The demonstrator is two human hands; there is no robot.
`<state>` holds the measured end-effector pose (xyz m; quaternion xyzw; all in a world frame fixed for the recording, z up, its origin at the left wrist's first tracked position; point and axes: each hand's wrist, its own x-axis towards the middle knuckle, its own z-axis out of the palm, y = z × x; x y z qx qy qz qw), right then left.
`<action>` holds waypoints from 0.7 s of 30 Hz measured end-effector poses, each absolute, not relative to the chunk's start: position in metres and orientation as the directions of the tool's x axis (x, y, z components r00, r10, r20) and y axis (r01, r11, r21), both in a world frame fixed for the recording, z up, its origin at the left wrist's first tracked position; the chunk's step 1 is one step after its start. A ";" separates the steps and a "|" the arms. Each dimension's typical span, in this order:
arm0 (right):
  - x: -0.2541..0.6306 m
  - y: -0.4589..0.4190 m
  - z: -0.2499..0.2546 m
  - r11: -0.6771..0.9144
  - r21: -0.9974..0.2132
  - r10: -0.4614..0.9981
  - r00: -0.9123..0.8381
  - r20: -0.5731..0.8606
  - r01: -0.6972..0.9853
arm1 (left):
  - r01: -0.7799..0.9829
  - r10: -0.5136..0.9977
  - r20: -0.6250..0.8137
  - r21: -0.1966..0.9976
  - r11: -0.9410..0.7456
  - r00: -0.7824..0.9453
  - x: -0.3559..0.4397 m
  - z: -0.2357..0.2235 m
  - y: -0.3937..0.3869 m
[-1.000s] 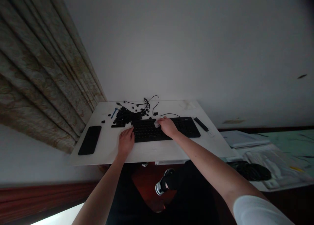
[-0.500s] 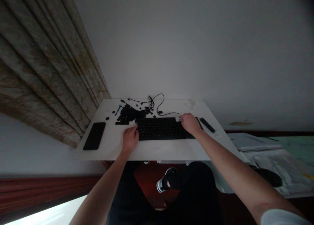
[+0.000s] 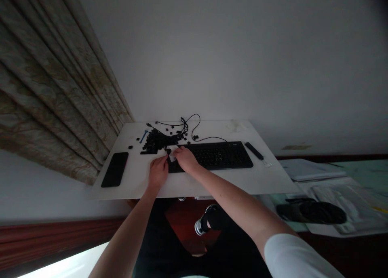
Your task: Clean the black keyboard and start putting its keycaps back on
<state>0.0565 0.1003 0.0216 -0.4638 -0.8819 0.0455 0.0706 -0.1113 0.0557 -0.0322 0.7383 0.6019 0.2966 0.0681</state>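
pinching white wipe in right hand on keyboard; touching its end with left hand close beside, can't tell if gripping.

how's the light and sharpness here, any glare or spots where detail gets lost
Head view: dim overall, nearly black at the top right corner; head view: bright patch at lower left; head view: heaped keys blend into a dark mass, and fine detail on the keyboard is soft.
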 end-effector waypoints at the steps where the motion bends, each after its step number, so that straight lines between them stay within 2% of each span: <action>1: 0.070 0.099 0.022 0.565 -0.122 0.825 -0.559 0.075 0.816 | 0.846 0.928 0.361 0.463 -0.265 0.093 -0.111 -0.032 0.056; 5: 0.126 0.098 0.025 0.509 -0.056 0.861 -0.506 0.057 0.859 | 0.836 0.925 0.371 0.482 -0.262 0.076 -0.110 -0.034 0.057; 13: 0.243 0.096 0.018 0.383 -0.050 0.922 -0.378 0.080 0.923 | 0.839 0.916 0.390 0.466 -0.280 0.089 -0.111 -0.037 0.058; 21: 0.313 0.089 0.016 0.100 0.046 0.992 -0.103 0.068 0.994 | 0.814 0.927 0.370 0.519 -0.261 0.062 -0.110 -0.035 0.060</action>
